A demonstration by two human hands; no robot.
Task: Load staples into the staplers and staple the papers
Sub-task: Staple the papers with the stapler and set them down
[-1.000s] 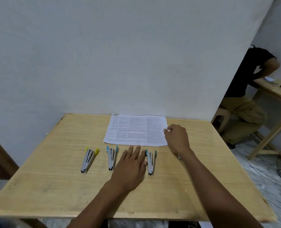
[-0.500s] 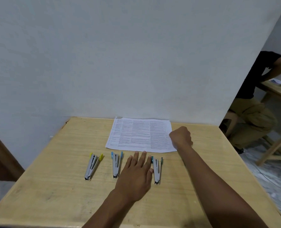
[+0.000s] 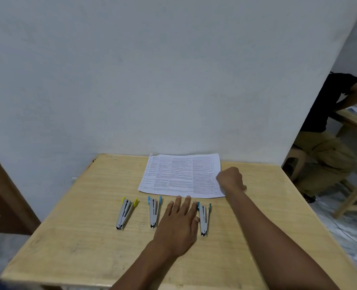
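Three small metal staplers lie open in a row on the wooden table (image 3: 73, 237): one with yellow tips (image 3: 126, 212), one with light blue tips (image 3: 154, 211), one with teal tips (image 3: 204, 218). Printed papers (image 3: 179, 174) lie behind them against the wall. My left hand (image 3: 178, 225) rests flat on the table between the blue and teal staplers, fingers spread, holding nothing. My right hand (image 3: 231, 178) is curled at the papers' right edge; whether it pinches the sheets is hidden.
A white wall stands directly behind the table. To the right, a seated person in a black shirt (image 3: 328, 126) leans on another wooden table (image 3: 355, 122). A brown door or panel (image 3: 4, 195) is at the left.
My right hand has curled into a fist at the papers' right edge. The camera has tilted a little. My left hand and the staplers stay in place.
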